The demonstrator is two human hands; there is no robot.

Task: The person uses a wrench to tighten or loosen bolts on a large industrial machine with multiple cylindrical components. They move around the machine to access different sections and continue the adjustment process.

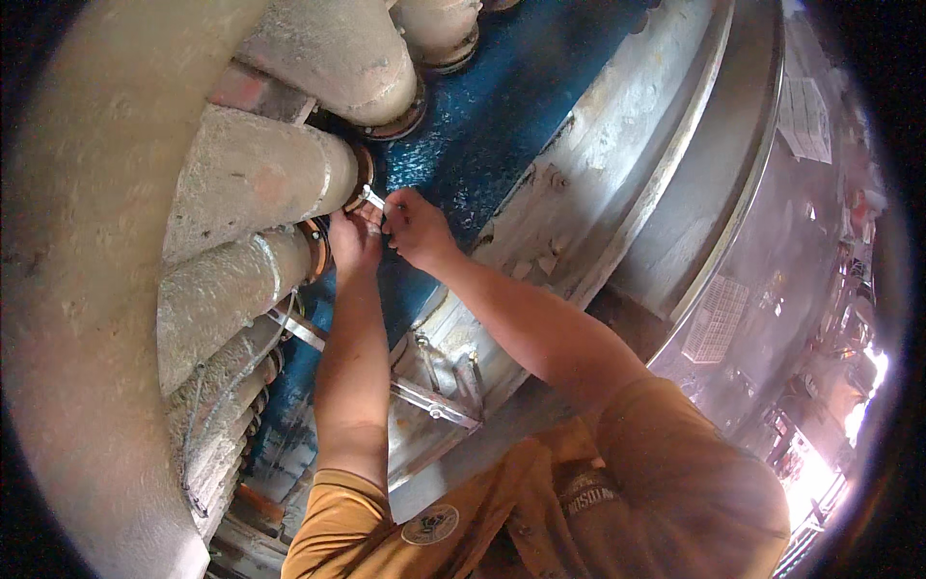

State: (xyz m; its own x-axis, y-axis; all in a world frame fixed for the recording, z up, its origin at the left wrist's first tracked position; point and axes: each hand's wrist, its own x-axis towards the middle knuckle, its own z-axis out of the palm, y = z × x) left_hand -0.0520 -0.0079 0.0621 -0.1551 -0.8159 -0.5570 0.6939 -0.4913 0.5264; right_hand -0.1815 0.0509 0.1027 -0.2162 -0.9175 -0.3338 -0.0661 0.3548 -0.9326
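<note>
A silver wrench [372, 198] sticks out of my right hand [417, 230], whose fingers are closed round its near end. The wrench's far end lies against the rusty rim [362, 177] of a dusty grey pipe [265, 174]. Just below, my left hand [355, 241] is at the same rim with its fingers curled in; what they pinch is hidden. Another orange-brown rim [316, 249], on the pipe [231, 289] below, is close beside my left wrist. Any bolt or nut under the wrench is too small to make out.
A glossy blue surface [482, 106] runs behind the pipes. To the right curves a worn metal ledge [617, 145]. A metal bar [434, 400] crosses under my forearms. A thin cable [231, 386] hangs along the lower pipes; a thick beige column [87, 289] fills the left.
</note>
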